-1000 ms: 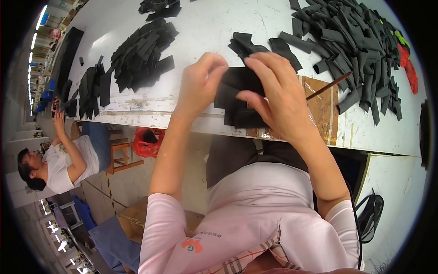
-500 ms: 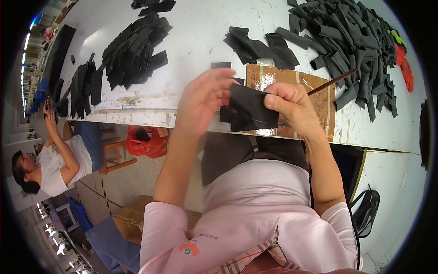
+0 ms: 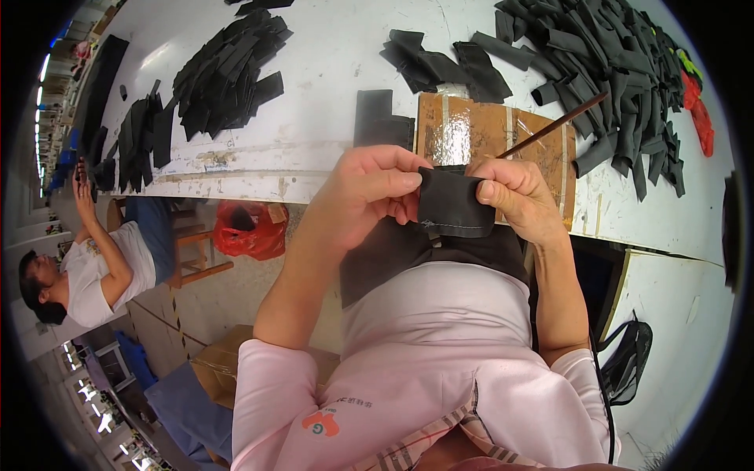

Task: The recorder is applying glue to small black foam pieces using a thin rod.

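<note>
A small black fabric piece (image 3: 457, 200) is stretched between my two hands, just off the table's near edge. White stitching runs along its lower edge. My left hand (image 3: 365, 192) pinches its upper left corner between thumb and fingers. On the other side, my right hand (image 3: 522, 196) grips the upper right corner, thumb on top. A thin brown stick (image 3: 554, 125) slants up and right from behind my right hand; whether that hand holds it, I cannot tell. Beyond my left hand lie flat black strips (image 3: 374, 114) on the table, beside a brown taped cardboard sheet (image 3: 542, 137).
Black fabric pieces form a large heap (image 3: 597, 55) at the far right and a flat pile (image 3: 228, 74) at the left. A smaller cluster (image 3: 440, 67) lies beyond the cardboard. A red plastic bag (image 3: 250, 231) is below the table edge. Another person (image 3: 98, 259) sits at the left.
My left hand has come down from its raised, loose pose and now pinches the fabric piece. The piece has shifted right and its stitched edge now shows.
</note>
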`<state>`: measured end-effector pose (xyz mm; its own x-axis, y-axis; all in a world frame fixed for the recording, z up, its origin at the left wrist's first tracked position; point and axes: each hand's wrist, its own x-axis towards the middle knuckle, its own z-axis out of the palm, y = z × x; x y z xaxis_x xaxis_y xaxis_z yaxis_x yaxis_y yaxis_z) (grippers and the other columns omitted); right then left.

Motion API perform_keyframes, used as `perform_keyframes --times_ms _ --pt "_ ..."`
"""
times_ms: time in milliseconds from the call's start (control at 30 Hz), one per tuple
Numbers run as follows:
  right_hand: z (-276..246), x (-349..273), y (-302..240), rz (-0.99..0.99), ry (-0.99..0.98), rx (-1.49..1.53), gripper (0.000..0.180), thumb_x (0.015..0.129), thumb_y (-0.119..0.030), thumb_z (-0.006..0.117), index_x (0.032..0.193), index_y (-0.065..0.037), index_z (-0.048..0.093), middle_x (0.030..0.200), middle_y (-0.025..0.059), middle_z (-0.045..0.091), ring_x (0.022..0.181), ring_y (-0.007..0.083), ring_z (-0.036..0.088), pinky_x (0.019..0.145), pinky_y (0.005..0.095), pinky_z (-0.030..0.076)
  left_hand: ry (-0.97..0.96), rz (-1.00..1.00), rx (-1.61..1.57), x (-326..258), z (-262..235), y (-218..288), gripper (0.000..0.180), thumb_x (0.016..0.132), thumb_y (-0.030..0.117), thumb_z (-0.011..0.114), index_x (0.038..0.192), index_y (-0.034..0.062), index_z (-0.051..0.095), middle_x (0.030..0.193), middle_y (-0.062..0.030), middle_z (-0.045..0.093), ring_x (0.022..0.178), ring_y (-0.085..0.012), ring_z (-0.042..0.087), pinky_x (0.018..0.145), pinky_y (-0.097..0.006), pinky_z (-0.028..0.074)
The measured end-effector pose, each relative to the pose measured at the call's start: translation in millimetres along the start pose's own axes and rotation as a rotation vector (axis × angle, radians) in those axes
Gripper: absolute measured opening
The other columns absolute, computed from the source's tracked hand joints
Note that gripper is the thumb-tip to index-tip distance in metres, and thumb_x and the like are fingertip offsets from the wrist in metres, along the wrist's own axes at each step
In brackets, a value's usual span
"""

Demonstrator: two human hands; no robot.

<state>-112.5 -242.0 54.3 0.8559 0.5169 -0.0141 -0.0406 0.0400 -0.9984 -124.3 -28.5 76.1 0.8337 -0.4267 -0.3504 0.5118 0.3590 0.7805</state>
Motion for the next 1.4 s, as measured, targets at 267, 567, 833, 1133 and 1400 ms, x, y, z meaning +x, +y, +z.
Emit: perform_keyframes --times_ms 267,567,833,1133,1400 --pt "-4 -10 -3 0.089 -0.068 0.014 0.024 0.078 -0.022 0.06 0.071 0.0 0.055 0.069 0.0007 0.053 0.067 0.0086 0.046 0.06 0.0216 0.037 0.003 -0.045 0.133 -8 9 -5 0.013 0.074 0.009 0.06 0.081 -0.0009 0.056 0.062 -0.0044 0.056 0.052 -0.0084 0.052 0.047 -0.018 0.04" --pt "0 -18 -17 0.024 -0.042 -0.224 0.02 0.064 -0.016 0.07 0.069 0.0 0.058 0.066 0.003 0.054 0.065 0.0131 0.049 0.06 0.0249 0.037 0.067 0.038 0.355 -14 28 -14 0.012 0.075 0.007 0.06 0.082 -0.0019 0.056 0.064 -0.0029 0.056 0.054 -0.0061 0.051 0.049 -0.017 0.04" --pt "-4 -22 -10 0.011 -0.108 -0.166 0.018 0.067 -0.013 0.067 0.071 0.004 0.06 0.066 0.0076 0.058 0.067 0.0163 0.052 0.064 0.027 0.041 0.065 0.022 0.15 -14 27 -17 0.018 0.079 0.011 0.056 0.09 -0.0036 0.056 0.067 -0.0052 0.056 0.057 -0.009 0.053 0.051 -0.019 0.044" --pt "-10 -19 -9 -0.033 -0.177 -0.183 0.015 0.066 -0.009 0.066 0.073 0.003 0.06 0.068 0.0101 0.058 0.068 0.0196 0.054 0.064 0.0286 0.042 -0.041 -0.006 0.422 -9 33 -9 0.013 0.076 0.007 0.057 0.085 -0.0022 0.058 0.064 -0.0029 0.057 0.051 -0.0059 0.051 0.048 -0.017 0.042" --pt "16 -26 3 -0.4 0.508 -0.97 0.03 0.06 -0.013 0.069 0.085 -0.006 0.056 0.083 0.0069 0.048 0.082 0.0265 0.046 0.075 0.0368 0.036 0.301 0.261 0.791 -7 33 -53 0.011 0.068 -0.006 0.052 0.078 -0.003 0.057 0.066 -0.006 0.057 0.057 -0.0068 0.051 0.053 -0.021 0.042"
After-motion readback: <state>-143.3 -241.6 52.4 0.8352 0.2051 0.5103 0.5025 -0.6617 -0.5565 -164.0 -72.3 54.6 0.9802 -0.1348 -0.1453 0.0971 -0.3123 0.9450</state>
